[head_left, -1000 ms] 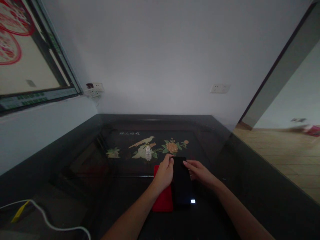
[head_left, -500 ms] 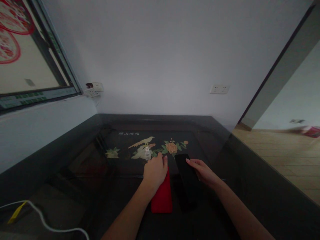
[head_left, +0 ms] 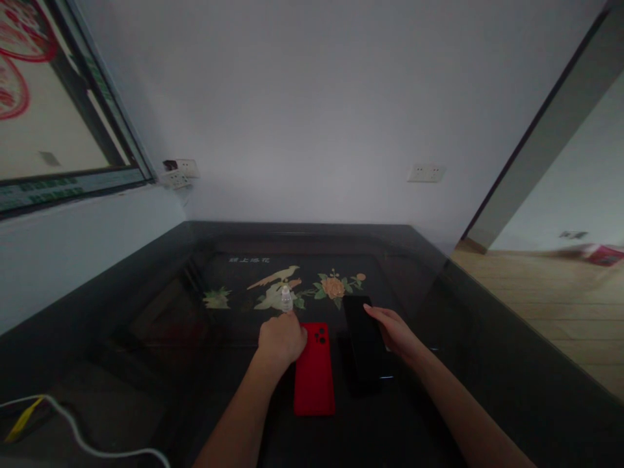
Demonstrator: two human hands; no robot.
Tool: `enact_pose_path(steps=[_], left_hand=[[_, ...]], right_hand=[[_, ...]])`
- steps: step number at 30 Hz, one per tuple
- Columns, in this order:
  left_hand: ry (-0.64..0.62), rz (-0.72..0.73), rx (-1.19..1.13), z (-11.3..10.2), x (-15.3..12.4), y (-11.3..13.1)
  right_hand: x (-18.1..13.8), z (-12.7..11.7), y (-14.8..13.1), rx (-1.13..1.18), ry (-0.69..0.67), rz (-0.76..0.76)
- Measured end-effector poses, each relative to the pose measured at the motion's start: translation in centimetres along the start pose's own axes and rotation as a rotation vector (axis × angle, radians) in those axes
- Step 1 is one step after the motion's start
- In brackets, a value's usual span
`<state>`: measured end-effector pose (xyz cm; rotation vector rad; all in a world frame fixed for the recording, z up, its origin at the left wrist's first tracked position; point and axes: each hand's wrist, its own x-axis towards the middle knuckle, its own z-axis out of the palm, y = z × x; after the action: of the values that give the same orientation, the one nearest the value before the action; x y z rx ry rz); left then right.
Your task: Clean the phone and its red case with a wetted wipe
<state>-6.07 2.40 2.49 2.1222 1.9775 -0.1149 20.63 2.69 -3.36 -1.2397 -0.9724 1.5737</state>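
Observation:
A black smartphone is gripped along its right edge by my right hand, its dark screen facing me. Beside it a red smartphone lies on the glossy dark table, its back and camera lenses facing up. My left hand is at the red phone's upper left corner, with the back of the hand toward me. Just beyond its knuckles stands a small clear bottle. The left fingers curl away from view, so whether they touch the bottle is hidden.
The tabletop carries an inlaid bird and flower picture. At lower left runs a white cable with a yellow tag. The wall behind bears sockets; a window is at the left.
My left hand has moved left off the red smartphone's upper part, uncovering its camera lenses. The black smartphone has tilted slightly in my right hand, and a light glint shows at its lower edge.

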Motion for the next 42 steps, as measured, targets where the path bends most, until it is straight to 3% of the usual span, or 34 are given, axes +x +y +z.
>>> enact_pose_path(steps=[8,15,22,26,32,36,42], left_hand=[[-0.073,0.05,-0.048,0.9,0.5,-0.3],[0.033,0.154,-0.113,1.2,0.8,0.4],[0.158,0.279,-0.598,3.0,2.2,1.6],[0.043,0.297,-0.949,4.8,2.9,2.8],[-0.129,0.182,-1.362,6.8,3.2,4.4],[-0.101,0.135,-1.525,6.8,2.8,5.0],[-0.176,0.167,-1.673,6.1,2.4,5.2]], right_hand=[[0.5,-0.4,0.3,0.041,0.006,-0.03],[0.4,-0.5,0.2,-0.046,0.004,-0.066],[0.0,-0.2,0.1,-0.043,-0.019,-0.037],[-0.3,0.1,-0.2,0.01,-0.014,-0.014],[-0.5,0.5,-0.6,0.014,-0.029,-0.065],[-0.5,0.2,-0.7,0.018,-0.092,-0.115],[-0.8,-0.1,-0.9,-0.053,-0.138,-0.14]])
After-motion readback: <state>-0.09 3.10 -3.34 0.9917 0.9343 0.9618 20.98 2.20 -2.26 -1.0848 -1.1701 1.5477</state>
